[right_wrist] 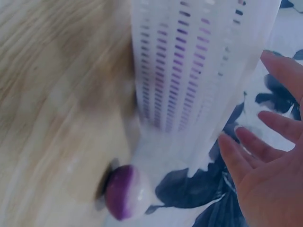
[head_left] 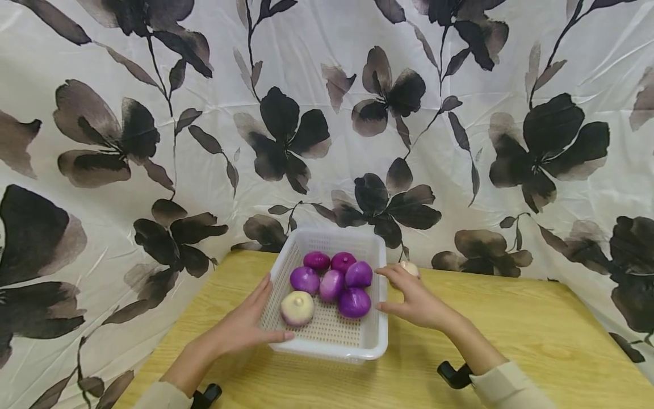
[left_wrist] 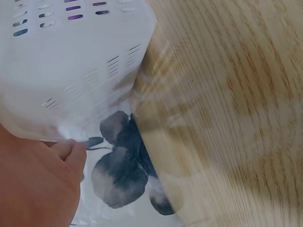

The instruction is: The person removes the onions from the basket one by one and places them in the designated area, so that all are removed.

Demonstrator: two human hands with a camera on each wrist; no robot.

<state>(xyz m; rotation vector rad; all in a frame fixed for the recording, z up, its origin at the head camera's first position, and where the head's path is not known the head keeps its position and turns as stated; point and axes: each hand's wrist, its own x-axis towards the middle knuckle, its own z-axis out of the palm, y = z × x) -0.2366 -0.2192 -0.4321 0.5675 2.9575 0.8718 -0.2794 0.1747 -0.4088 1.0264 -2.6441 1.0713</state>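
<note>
A white plastic basket with slotted walls stands on the wooden table. Inside it lie several purple onions and a larger pale-topped bulb with purple sides. My left hand spans the basket's near left corner, thumb along the front rim and fingers stretched up the left side; in the left wrist view its fingertips are right at the rim. Beside the right wall, my right hand has its fingers spread. The right wrist view shows those fingers extended next to the rim, holding nothing.
Another purple-and-white bulb sits on the table outside the basket, partly hidden behind my right hand in the head view. Wooden tabletop extends to the right. A floral cloth hangs along the table's back edge.
</note>
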